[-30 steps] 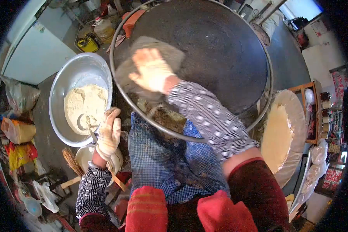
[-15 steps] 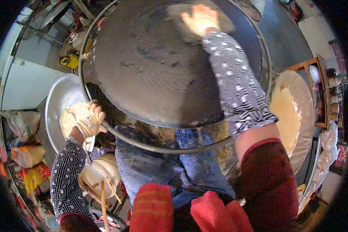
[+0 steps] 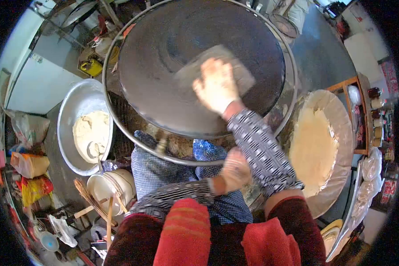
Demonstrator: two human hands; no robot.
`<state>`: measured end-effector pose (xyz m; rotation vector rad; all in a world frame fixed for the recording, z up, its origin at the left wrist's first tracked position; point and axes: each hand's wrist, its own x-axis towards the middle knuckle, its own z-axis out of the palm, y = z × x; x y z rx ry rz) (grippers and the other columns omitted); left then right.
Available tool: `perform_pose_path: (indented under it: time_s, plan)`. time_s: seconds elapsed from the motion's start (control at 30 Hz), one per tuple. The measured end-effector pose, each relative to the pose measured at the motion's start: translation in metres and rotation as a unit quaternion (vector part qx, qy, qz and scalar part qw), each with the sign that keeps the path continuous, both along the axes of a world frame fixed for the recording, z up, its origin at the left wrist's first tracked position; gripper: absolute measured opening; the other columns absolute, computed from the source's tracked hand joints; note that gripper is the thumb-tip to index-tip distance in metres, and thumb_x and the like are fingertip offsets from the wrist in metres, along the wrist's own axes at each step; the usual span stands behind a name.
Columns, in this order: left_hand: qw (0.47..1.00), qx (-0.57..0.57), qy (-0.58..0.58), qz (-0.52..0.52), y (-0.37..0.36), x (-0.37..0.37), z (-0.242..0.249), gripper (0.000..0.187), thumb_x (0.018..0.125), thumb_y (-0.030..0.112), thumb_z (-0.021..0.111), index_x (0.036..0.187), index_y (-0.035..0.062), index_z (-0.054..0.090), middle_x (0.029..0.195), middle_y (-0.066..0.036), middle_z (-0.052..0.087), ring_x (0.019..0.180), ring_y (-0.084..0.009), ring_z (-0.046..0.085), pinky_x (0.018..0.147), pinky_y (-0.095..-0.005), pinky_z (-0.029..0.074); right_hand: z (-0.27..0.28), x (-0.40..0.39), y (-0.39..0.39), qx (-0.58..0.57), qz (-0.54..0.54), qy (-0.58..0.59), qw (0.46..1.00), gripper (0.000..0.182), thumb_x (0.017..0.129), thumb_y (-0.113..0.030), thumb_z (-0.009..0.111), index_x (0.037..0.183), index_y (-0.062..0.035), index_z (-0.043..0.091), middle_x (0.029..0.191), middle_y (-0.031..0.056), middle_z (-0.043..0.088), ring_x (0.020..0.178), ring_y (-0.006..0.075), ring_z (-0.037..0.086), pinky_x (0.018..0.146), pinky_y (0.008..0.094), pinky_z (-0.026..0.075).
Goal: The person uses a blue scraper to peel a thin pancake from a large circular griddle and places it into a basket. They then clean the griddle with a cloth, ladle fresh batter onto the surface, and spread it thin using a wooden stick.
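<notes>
1. A grey rag [image 3: 215, 68] is being pressed flat onto the large round griddle [image 3: 164, 88] by the right hand [image 3: 216, 86]; the rag is lying on the right half of the dark cooking surface, inside the metal rim.
2. The right hand's fingers [image 3: 204, 91] are being held spread and flat on top of the rag, pressing it rather than clenching it; the picture is motion-blurred there, so the finer grip cannot be told.
3. The left hand [image 3: 236, 170] is being held below the near rim of the griddle, over the blue checked apron [image 3: 164, 173] and beside the right forearm's patterned sleeve [image 3: 261, 148]. It is blurred; its fingers appear curled, and whether anything is being grasped cannot be told.
4. A wide metal basin [image 3: 75, 102] is being shown just left of the griddle, with pale batter [image 3: 91, 128] and a ladle [image 3: 94, 150] lying in it.
5. A white bucket [image 3: 104, 186] with wooden sticks across it is being shown below the basin.
6. A stack of thin pale pancakes [image 3: 312, 148] is being carried on a round tray [image 3: 343, 133] to the right of the griddle.
</notes>
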<state>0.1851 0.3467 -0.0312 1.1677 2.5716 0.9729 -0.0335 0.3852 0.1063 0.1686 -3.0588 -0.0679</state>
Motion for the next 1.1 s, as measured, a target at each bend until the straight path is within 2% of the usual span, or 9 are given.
perform_pose_path:
  time_s: [0.13,0.2,0.27,0.33,0.4,0.47,0.63,0.9,1.1]
  plan:
    - [0.978,0.085,0.040,-0.189,-0.010,0.025,0.049,0.023,0.087,0.031,0.056,0.094,0.0100,0.061,0.094,-0.011,0.061,0.094,-0.0291,0.058,0.086,-0.0425,0.046,-0.027,0.061,-0.035,-0.094,0.225,0.029,0.969,0.071,0.093,-0.051,0.042,0.141,0.0009,0.038,0.148,0.0166,0.038,0.141,0.0300,0.028,0.117,0.0462,0.014]
    - [0.943,0.113,0.040,-0.310,-0.037,0.029,0.078,0.021,0.084,0.028,0.057,0.094,0.0096,0.060,0.101,-0.011,0.059,0.094,-0.0297,0.057,0.087,-0.0437,0.046,-0.021,0.068,0.004,-0.099,0.197,0.049,0.974,0.070,0.086,-0.047,0.054,0.136,0.0006,0.042,0.142,0.0178,0.042,0.134,0.0334,0.036,0.113,0.0458,0.023]
    - [0.956,0.153,-0.017,-0.251,-0.081,0.015,0.078,0.020,0.085,0.026,0.057,0.093,0.0080,0.059,0.099,-0.011,0.059,0.092,-0.0295,0.058,0.084,-0.0441,0.048,0.004,0.065,0.043,-0.075,0.099,0.048,0.991,0.064,0.081,-0.038,0.061,0.128,0.0014,0.046,0.129,0.0209,0.049,0.121,0.0349,0.044,0.102,0.0474,0.031]
    - [0.941,-0.126,-0.178,-0.258,-0.136,-0.020,0.112,0.032,0.082,0.022,0.060,0.105,-0.0001,0.059,0.108,-0.017,0.060,0.103,-0.0342,0.059,0.089,-0.0446,0.048,-0.026,0.051,0.103,-0.018,-0.022,0.076,0.997,0.068,0.089,-0.047,0.049,0.137,0.0007,0.039,0.141,0.0206,0.042,0.131,0.0359,0.037,0.108,0.0483,0.026]
    - [0.999,0.012,0.021,-0.047,-0.209,-0.021,0.101,0.030,0.082,0.021,0.062,0.105,0.0015,0.059,0.107,-0.017,0.059,0.097,-0.0320,0.060,0.084,-0.0440,0.049,-0.060,0.023,0.163,0.042,-0.153,0.061,0.985,0.073,0.096,-0.055,0.033,0.146,-0.0009,0.029,0.153,0.0185,0.028,0.141,0.0346,0.025,0.114,0.0474,0.018]
    - [0.989,0.013,0.025,0.145,-0.258,-0.021,0.111,0.046,0.082,0.023,0.063,0.121,0.0007,0.053,0.117,-0.022,0.055,0.107,-0.0379,0.055,0.093,-0.0477,0.044,-0.050,-0.010,0.197,0.042,-0.237,-0.019,0.970,0.075,0.097,-0.058,0.022,0.150,-0.0035,0.022,0.157,0.0153,0.017,0.145,0.0331,0.015,0.117,0.0462,0.010]
    - [0.934,-0.234,0.010,0.269,-0.291,0.026,0.078,0.081,0.076,0.048,0.068,0.136,0.0009,0.041,0.139,-0.031,0.036,0.131,-0.0497,0.030,0.109,-0.0637,0.017,-0.059,-0.100,0.209,-0.018,-0.352,0.038,0.935,0.077,0.094,-0.061,0.027,0.146,-0.0053,0.030,0.155,0.0146,0.026,0.143,0.0313,0.022,0.114,0.0524,0.016]
    - [0.941,-0.208,0.005,0.267,-0.306,0.013,0.077,0.077,0.077,0.050,0.066,0.135,0.0038,0.045,0.140,-0.033,0.034,0.131,-0.0502,0.029,0.109,-0.0631,0.016,-0.027,-0.183,-0.028,-0.013,-0.005,0.151,0.988,0.057,0.094,-0.048,0.041,0.116,0.0018,0.057,0.117,0.0212,0.059,0.112,0.0372,0.055,0.095,0.0514,0.042]
    - [0.940,-0.213,-0.007,0.264,-0.289,0.008,0.084,0.076,0.080,0.049,0.064,0.137,0.0048,0.043,0.143,-0.032,0.033,0.133,-0.0483,0.028,0.110,-0.0617,0.014,-0.047,-0.099,-0.151,-0.058,0.304,0.160,0.937,0.068,0.093,-0.051,0.039,0.135,0.0009,0.046,0.142,0.0177,0.044,0.133,0.0322,0.038,0.113,0.0492,0.022]
